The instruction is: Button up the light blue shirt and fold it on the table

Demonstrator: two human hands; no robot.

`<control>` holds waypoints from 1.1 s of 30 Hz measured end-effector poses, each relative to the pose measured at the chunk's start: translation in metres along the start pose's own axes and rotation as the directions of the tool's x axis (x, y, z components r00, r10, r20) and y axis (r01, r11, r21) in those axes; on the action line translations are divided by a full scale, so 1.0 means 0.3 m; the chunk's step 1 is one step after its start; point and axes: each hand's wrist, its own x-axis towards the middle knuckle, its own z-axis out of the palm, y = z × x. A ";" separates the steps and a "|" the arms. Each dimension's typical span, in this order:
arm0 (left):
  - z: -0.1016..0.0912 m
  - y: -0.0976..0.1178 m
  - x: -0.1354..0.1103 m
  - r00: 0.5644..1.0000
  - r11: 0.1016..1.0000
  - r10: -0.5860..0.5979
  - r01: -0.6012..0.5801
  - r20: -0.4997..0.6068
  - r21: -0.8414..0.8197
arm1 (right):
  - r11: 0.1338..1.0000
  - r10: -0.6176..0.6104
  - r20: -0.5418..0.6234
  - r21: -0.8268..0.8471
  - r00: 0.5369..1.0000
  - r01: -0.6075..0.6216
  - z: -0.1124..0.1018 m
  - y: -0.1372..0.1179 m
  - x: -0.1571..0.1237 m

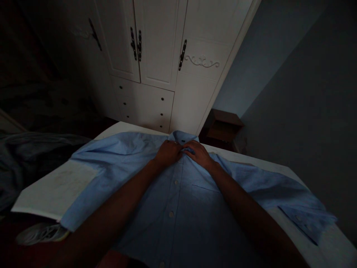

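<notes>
A light blue button-up shirt (156,201) lies front side up, its collar (185,137) at the far edge of the white table (67,182). Just below the collar, my left hand (170,152) is closed on the button placket. My right hand (196,152) pinches the placket from the other side, fingertips almost meeting the left ones. The button between the fingers is hidden. Lower buttons (176,182) run down the front toward me. Both sleeves spread out sideways, the right one ending in a cuff (304,223) near the table's edge.
Behind the table stands a white wardrobe (156,48) with dark handles and drawers. A small brown cabinet (225,124) sits by the wall at the back right. Dark cloth (16,163) is heaped on the left, and a shoe (41,233) lies on the floor.
</notes>
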 end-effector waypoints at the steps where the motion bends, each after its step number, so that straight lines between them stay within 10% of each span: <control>1: 0.002 -0.003 0.000 1.000 1.000 0.002 -0.002 -0.005 -0.009 | 1.000 -0.003 -0.001 0.002 1.000 0.003 -0.001 0.001 0.000; 33: 0.038 -0.053 0.020 0.998 0.929 -0.022 -0.003 -0.065 -0.370 | 0.991 -0.131 -0.004 0.024 0.991 0.131 -0.034 -0.005 0.001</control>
